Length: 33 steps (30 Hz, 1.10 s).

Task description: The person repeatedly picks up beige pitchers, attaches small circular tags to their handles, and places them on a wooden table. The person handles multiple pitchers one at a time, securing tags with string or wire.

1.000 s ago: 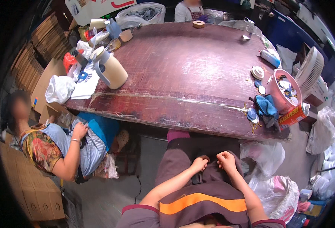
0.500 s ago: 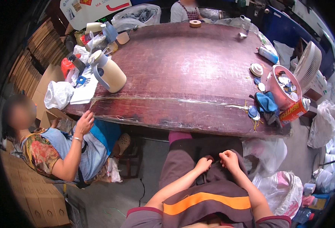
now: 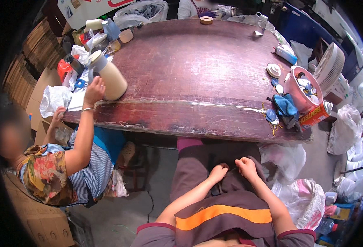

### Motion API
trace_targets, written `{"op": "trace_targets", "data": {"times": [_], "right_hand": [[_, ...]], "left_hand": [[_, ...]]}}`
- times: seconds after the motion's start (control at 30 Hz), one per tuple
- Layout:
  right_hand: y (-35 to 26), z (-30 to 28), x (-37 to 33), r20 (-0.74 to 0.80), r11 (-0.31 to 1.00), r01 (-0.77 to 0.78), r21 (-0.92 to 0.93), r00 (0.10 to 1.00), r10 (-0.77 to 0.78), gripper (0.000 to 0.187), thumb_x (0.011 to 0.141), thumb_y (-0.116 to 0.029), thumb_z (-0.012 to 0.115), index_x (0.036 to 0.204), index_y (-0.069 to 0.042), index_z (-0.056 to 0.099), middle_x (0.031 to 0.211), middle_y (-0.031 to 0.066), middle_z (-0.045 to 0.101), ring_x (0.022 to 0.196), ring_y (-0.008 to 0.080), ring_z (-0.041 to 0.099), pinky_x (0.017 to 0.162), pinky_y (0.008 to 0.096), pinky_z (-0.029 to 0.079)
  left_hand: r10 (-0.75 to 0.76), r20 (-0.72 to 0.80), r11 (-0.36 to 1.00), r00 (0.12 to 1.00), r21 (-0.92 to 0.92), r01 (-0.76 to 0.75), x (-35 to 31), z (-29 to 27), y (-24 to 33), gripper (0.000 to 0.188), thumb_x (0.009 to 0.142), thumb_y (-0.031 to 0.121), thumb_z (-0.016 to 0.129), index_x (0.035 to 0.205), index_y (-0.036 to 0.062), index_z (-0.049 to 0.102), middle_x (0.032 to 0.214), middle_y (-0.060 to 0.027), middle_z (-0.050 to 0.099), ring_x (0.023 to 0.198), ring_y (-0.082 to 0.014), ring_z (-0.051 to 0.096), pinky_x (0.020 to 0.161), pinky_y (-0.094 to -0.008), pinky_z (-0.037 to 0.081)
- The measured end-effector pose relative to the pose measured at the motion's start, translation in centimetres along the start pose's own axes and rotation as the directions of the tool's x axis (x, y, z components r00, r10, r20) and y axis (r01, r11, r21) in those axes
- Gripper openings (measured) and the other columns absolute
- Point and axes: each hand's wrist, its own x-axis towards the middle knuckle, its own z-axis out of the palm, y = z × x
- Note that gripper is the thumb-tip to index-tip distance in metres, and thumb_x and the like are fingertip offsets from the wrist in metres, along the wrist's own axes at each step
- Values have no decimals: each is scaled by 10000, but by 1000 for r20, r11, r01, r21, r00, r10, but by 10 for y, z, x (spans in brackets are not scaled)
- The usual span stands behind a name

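Co-worker's hand moved to jug, left hand and right hand curled closed, contents unclear

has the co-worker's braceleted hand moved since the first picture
Yes: the co-worker's hand rose from below the edge of the dark red table to the tall cream jug.

room across table, jug left, bucket right

The co-worker raised a braceleted hand to the cream jug near the left edge of the surface. The other hand appeared beside the white bag.
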Motion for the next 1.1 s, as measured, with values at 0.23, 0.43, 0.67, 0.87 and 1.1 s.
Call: {"op": "trace_targets", "data": {"times": [0.23,0.43,0.67,0.87,1.1], "right_hand": [[-8,10,-5,-66,996,31,-82,997,-36,241,892,-245,594,756,-46,598,546,13,547,411,91,476,385,247,361],[-19,30,-12,3,981,138,-138,990,-139,287,870,-270,612,774,-1,639,656,47,625,618,90,563,576,261,442],[-71,52,-12,78,926,363,107,925,-372,204,928,-205,593,805,-43,595,586,-25,530,464,36,449,419,199,330],[-121,33,19,4,901,427,-71,904,-428,190,910,-214,604,901,-26,636,640,15,606,521,64,520,484,229,410],[-196,-40,98,-152,741,570,-355,747,-648,289,876,-181,633,1115,-22,599,981,110,646,852,184,610,770,304,486]], "left_hand": [[-12,-16,997,1000,-71,11,-4,-2,4,221,845,184,497,974,66,633,662,-89,608,567,-193,579,562,-338,475],[-27,-129,994,991,-111,13,-1,-3,-2,231,839,198,521,1014,74,605,683,-95,622,582,-200,601,567,-339,481],[-17,-285,979,958,-200,-42,5,-3,-13,239,818,235,559,986,65,568,730,-159,625,646,-306,627,625,-405,482],[-188,-182,936,965,-330,120,4,-9,1,183,843,237,546,923,74,573,657,-95,592,532,-226,576,531,-376,465],[-223,-94,929,970,-323,182,8,-14,1,223,874,258,540,815,45,574,588,-66,556,460,-185,529,470,-351,433]]}}
